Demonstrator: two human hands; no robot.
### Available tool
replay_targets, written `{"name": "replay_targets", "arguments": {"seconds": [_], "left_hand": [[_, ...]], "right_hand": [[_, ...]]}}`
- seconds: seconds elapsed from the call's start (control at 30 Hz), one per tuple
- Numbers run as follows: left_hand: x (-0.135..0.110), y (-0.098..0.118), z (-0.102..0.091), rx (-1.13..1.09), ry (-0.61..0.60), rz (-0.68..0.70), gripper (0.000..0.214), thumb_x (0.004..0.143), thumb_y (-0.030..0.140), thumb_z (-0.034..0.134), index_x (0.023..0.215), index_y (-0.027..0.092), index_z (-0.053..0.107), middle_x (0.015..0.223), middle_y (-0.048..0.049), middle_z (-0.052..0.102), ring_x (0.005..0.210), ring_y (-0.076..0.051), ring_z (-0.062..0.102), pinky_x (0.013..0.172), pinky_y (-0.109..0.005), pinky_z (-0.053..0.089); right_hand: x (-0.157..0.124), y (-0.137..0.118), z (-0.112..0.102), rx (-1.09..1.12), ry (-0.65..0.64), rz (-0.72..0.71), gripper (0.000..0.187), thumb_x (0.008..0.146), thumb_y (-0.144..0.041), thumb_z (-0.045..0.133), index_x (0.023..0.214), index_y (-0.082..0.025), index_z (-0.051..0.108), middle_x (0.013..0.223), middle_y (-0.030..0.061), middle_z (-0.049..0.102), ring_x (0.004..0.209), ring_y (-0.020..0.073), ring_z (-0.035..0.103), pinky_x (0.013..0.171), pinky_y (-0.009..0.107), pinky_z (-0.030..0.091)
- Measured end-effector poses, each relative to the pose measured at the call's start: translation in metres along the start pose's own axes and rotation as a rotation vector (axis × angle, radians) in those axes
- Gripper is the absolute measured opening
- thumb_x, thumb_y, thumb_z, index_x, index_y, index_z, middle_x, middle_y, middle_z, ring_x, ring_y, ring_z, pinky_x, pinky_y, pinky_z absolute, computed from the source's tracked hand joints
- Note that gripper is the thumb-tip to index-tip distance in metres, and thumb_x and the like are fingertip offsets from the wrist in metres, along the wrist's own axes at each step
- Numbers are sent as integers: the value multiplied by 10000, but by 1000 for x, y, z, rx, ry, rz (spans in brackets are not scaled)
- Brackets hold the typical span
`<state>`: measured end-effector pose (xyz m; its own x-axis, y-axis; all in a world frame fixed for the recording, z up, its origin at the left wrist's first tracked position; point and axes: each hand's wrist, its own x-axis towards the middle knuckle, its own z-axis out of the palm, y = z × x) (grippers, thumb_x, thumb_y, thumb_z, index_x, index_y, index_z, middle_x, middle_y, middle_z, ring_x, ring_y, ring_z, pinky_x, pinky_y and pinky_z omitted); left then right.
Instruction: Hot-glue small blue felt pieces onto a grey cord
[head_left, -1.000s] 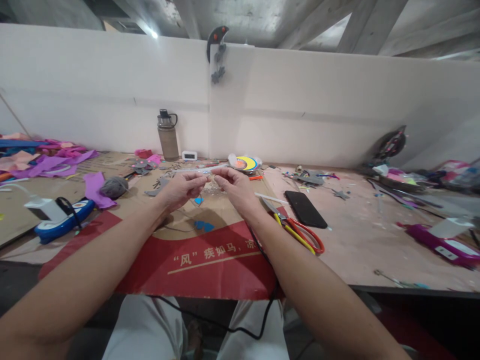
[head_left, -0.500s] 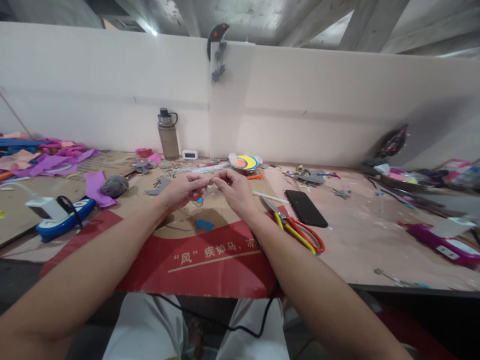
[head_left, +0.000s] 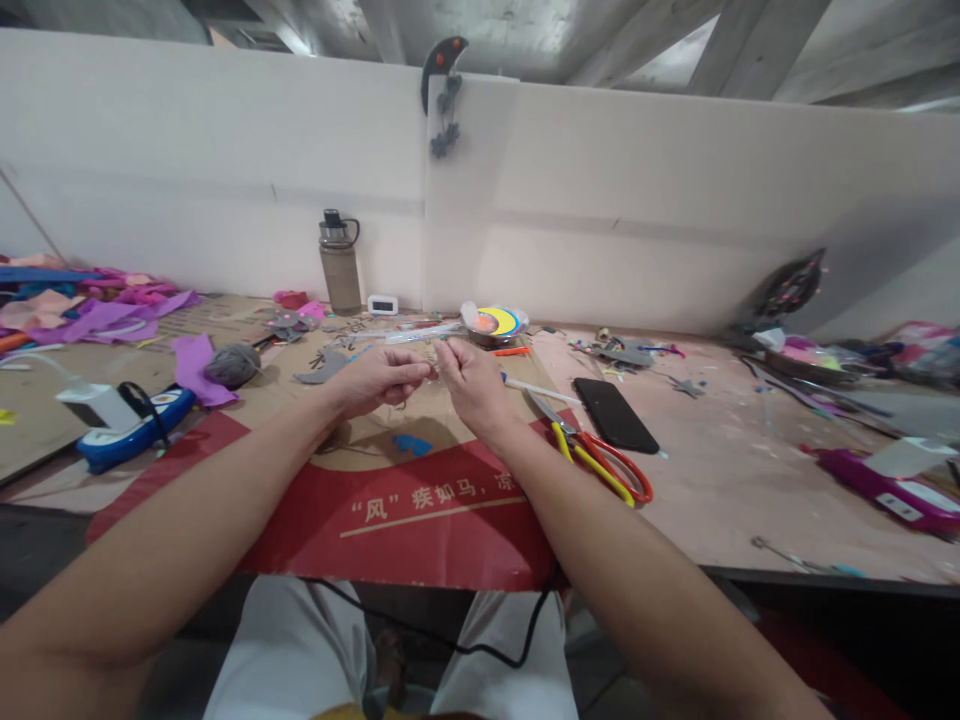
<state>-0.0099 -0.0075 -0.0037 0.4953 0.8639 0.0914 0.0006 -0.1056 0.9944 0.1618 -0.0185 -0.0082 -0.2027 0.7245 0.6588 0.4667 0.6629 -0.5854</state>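
My left hand [head_left: 386, 380] is closed in a pinch above the cardboard, thumb against the fingers. Facing it a little to the right, my right hand [head_left: 471, 385] is closed too, with its thumb up. Whatever the fingertips hold is too small to make out. Below the hands lies a blue felt piece [head_left: 412, 444] on the red and brown cardboard [head_left: 442, 540]. Beside my right forearm rest scissors [head_left: 592, 455] with red and yellow handles. A grey felt piece [head_left: 321, 368] lies beyond my left wrist.
A black phone [head_left: 616, 414] lies right of the scissors. Toward the back stand a bottle [head_left: 341, 265], a small white clock [head_left: 382, 305] and a bowl [head_left: 495, 325]. Grey yarn [head_left: 232, 367] and a blue power strip [head_left: 135, 430] are at left, a purple power strip [head_left: 889, 490] at right.
My hands have moved slightly apart, and the right hand has turned more upright. The view has shifted a little.
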Motion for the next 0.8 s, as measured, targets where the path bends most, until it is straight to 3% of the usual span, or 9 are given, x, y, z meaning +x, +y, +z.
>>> {"name": "replay_targets", "arguments": {"seconds": [0.37, 0.5, 0.6, 0.73, 0.8], "left_hand": [[0, 3, -1, -24, 31, -4, 264, 707, 394, 767, 776, 151, 692, 532, 32, 494, 402, -31, 314, 416, -205, 174], [-1, 3, 0, -15, 25, 7, 259, 725, 399, 749, 780, 151, 697, 505, 36, 481, 398, -31, 314, 415, -204, 192], [-1, 3, 0, 6, 16, -6, 260, 727, 402, 745, 775, 151, 698, 502, 28, 501, 393, -36, 333, 403, -200, 205], [1, 0, -1, -15, 78, 12, 269, 719, 401, 759, 793, 149, 698, 582, -7, 594, 422, -50, 432, 396, -188, 258], [1, -1, -2, -55, 107, 32, 264, 718, 390, 766, 815, 153, 702, 611, -10, 616, 433, -49, 457, 401, -178, 285]], "right_hand": [[1, 5, 2, 84, 39, -80, 177, 952, -300, 340, 792, -225, 349, 776, -7, 423, 711, 133, 385, 684, 275, 326], [1, 4, 1, 27, 46, -19, 286, 961, -375, 333, 716, -228, 341, 687, -19, 412, 650, 133, 369, 648, 286, 302], [0, 6, 0, 102, 55, 43, 400, 954, -512, 331, 677, -224, 363, 647, -22, 413, 616, 129, 385, 618, 279, 312], [2, 14, 0, 316, 186, 195, 545, 932, -644, 163, 802, -221, 483, 705, -3, 447, 645, 137, 456, 608, 265, 385], [3, 16, 0, 341, 185, 237, 571, 929, -645, 125, 911, -220, 507, 770, 11, 471, 686, 142, 480, 626, 265, 417]]}}
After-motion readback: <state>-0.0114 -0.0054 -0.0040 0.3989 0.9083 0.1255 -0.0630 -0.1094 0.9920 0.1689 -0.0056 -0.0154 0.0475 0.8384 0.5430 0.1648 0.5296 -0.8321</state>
